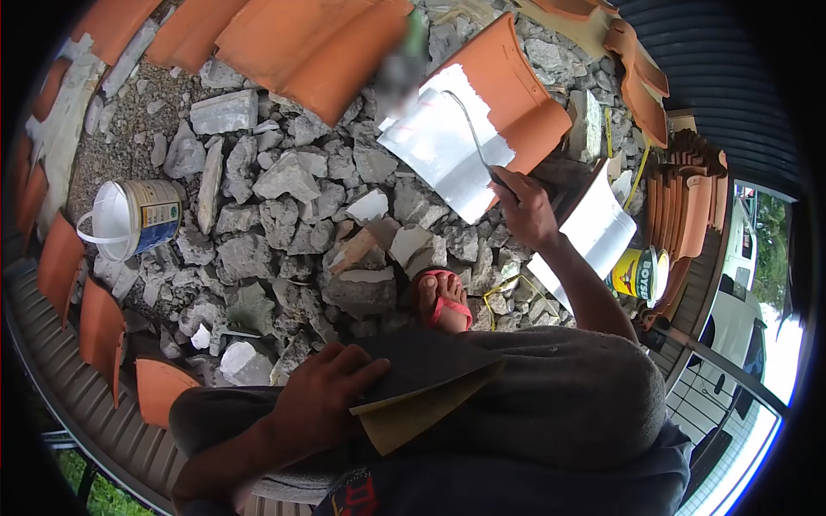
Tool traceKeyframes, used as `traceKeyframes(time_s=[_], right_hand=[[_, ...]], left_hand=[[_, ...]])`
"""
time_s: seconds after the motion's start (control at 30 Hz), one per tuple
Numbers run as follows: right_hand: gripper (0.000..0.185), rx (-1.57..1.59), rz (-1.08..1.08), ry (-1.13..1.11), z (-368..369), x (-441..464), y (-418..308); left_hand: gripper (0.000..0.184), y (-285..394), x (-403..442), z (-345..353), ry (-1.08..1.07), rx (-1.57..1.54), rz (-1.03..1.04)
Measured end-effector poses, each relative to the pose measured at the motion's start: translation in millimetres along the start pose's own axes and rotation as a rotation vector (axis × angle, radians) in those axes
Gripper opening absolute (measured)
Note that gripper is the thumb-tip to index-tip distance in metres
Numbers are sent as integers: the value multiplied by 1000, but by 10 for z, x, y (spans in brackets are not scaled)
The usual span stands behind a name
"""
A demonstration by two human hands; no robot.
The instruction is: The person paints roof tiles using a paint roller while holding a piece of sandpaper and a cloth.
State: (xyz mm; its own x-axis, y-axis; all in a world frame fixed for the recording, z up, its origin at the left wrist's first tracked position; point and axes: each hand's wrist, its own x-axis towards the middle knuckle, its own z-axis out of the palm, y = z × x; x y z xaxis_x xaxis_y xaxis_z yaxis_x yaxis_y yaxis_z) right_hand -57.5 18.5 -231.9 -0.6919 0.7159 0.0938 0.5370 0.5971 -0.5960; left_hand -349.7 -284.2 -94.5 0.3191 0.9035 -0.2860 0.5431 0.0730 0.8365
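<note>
My right hand (527, 211) is closed around the handle of a paint roller (470, 125) with a thin bent metal rod. Its head blends into the white coat on a curved orange roof tile (495, 73), whose nearer part is covered in white. Over my lap, my left hand (331, 391) has its fingers curled at the edge of a stiff folded sheet (430, 365), dark on one face and yellowish on the other. A white-coated tile (594, 228) lies beside my right forearm.
Broken concrete rubble (288, 206) spreads around my foot in a red sandal (443, 301). A white bucket (129, 219) lies tipped at left; a yellow paint can (638, 273) is at right. More orange tiles (314, 52) lie above, with stacked tiles (684, 202) at right.
</note>
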Motion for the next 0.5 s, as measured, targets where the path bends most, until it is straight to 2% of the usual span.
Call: traceKeyframes(time_s=[0.03, 0.07, 0.13, 0.17, 0.2, 0.23, 0.27, 0.33, 0.47, 0.5], right_hand=[[31, -23, 12, -44, -141, 18, -18], [31, -36, -52, -64, -244, 33, 186], [30, -205, -211, -242, -801, 331, 219], [30, -137, -261, -291, -1008, 620, 23], [30, -222, -359, -362, -1194, 890, -122], [29, -232, -326, -351, -1276, 1105, -279], [28, -410, -431, -495, -1427, 1377, -440], [27, -622, -499, -566, -1436, 1721, -657], [26, -639, -501, -636, -1085, 2037, -900], [25, -727, -504, -668, -1031, 2064, -977]], left_hand=[[60, -10, -12, -15, 8, -7, -16], [60, -25, -18, -18, 18, -18, -33], [60, -40, -42, -15, 27, -24, -36], [60, -45, -51, 0, 33, -28, -28], [60, -47, -60, 25, 34, -38, -32], [60, -49, -60, 43, -6, -27, -15], [60, -47, -52, 55, -44, -12, 5], [61, -27, -43, 80, -52, 1, 30], [62, -25, -29, 23, -61, 25, 39], [62, -32, -30, 10, -67, 30, 43]])
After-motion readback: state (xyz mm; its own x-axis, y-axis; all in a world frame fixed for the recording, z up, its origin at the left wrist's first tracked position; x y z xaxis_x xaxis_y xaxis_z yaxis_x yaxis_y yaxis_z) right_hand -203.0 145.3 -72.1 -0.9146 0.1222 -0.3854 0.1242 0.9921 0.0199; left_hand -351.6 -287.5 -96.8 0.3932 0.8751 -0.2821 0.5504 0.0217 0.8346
